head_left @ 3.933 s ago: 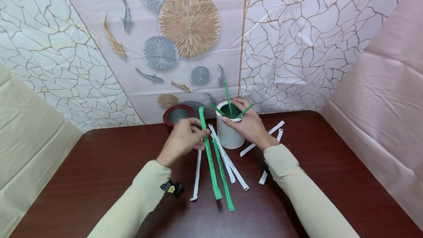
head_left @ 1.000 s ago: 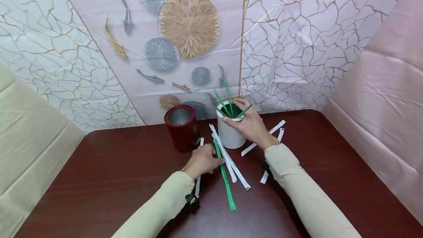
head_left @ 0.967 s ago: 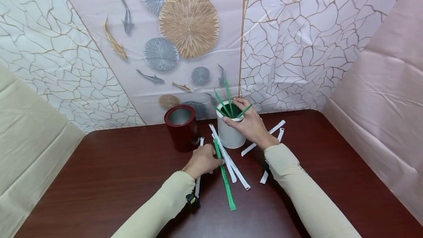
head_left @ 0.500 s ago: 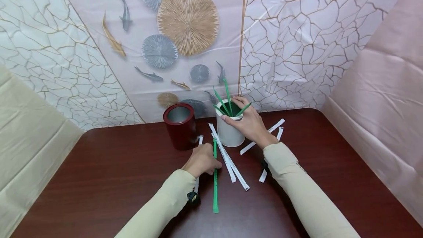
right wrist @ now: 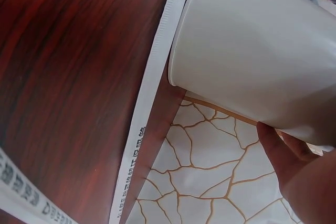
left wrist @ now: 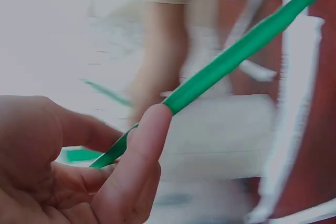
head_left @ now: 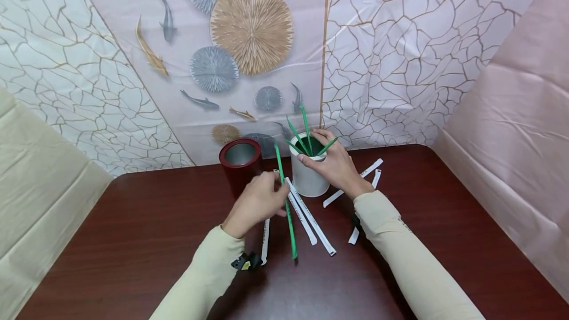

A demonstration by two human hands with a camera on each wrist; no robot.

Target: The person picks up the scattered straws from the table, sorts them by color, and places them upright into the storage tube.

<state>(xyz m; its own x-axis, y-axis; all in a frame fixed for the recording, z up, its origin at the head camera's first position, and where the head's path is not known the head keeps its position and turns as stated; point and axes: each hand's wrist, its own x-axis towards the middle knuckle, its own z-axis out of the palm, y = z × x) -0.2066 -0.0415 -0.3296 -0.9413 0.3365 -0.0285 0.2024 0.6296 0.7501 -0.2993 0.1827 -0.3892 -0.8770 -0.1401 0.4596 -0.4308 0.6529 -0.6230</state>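
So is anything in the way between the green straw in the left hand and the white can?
Nothing visible blocks the held green straw from the white can: the white straws between lie on the table. But four green straws stick out of the can, and the right hand holds its right side.

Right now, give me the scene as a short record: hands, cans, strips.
left hand: pinches one green strip
right hand: grips the white can at its rim
white can contents: four green strips visible, ends above the rim
red can: upright, no strips seen sticking out
white strips: five visible, lying on the table
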